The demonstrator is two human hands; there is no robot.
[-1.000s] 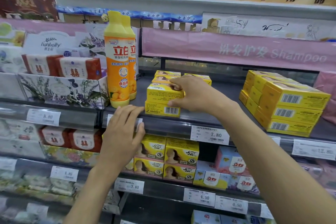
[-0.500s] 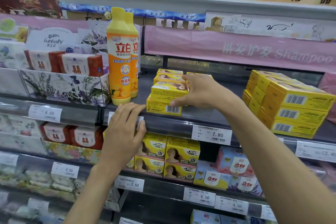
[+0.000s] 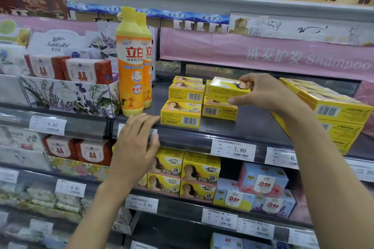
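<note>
My right hand (image 3: pixel 265 93) grips a small yellow soap box (image 3: pixel 226 88), held just above a second stack of yellow boxes (image 3: pixel 219 111) on the dark shelf (image 3: pixel 253 127). One yellow box (image 3: pixel 181 114) lies alone at the shelf's front, with a two-high stack (image 3: pixel 187 92) behind it. My left hand (image 3: pixel 135 147) rests flat on the shelf's front rail, fingers straight, covering a price tag.
Two tall orange dish-soap bottles (image 3: pixel 132 62) stand left of the boxes. A large pile of bigger yellow boxes (image 3: pixel 332 111) sits at the right. A floral tray (image 3: pixel 68 95) with red soap packs is at the left. Lower shelves hold more soap boxes (image 3: pixel 200 176) and price tags (image 3: pixel 232 149).
My right hand lifted the top yellow box off the front stack and carried it right and back, above the second stack. The left hand stayed on the rail.
</note>
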